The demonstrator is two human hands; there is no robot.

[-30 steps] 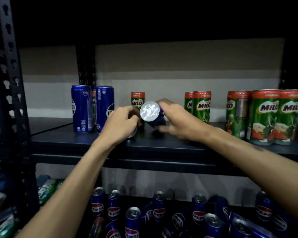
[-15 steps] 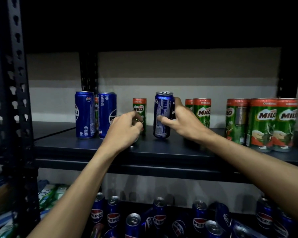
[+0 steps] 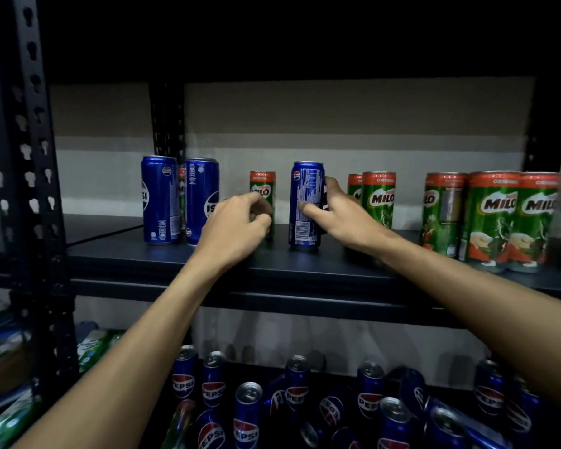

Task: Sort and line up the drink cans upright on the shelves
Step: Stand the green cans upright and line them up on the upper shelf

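Now right hand [image 3: 337, 218] wraps blue Pepsi can [image 3: 306, 205], upright on upper shelf [image 3: 305, 273] between Milo cans. Left hand [image 3: 237, 225] curled by small Milo can [image 3: 262, 202]; grasp unclear. Cans likely rigid, smooth, slippery, tippy; best gripped mid-body, thumb opposite fingers.

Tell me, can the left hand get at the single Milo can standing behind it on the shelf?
Probably yes. The left hand is already right in front of the lone Milo can, fingers curled at its lower half, with open shelf on either side. Whether it touches the can is hidden.
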